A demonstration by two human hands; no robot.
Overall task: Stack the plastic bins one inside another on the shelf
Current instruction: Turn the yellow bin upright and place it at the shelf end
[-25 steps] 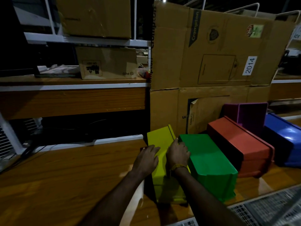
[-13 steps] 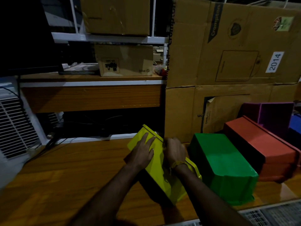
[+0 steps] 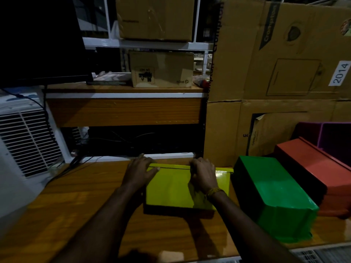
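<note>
A yellow plastic bin [image 3: 171, 188] lies upside down on the wooden shelf [image 3: 76, 205], its long side toward me. My left hand [image 3: 139, 172] rests on its left far corner with fingers spread over the rim. My right hand [image 3: 204, 174] grips the far rim near the middle, fingers curled over the edge. To the right lie a green bin [image 3: 273, 194], a red bin [image 3: 315, 168] and a purple bin [image 3: 330, 133], side by side and overturned or tipped.
Large cardboard boxes [image 3: 275, 73] stand behind the bins. A white grille unit [image 3: 24, 141] sits at the left with cables beside it. A smaller carton [image 3: 161, 69] rests on the upper wooden ledge. A dark recess runs along the back of the shelf.
The yellow bin has been turned from lying lengthwise away from me to lying crosswise, and slid left, away from the green bin. Both hands moved with it.
</note>
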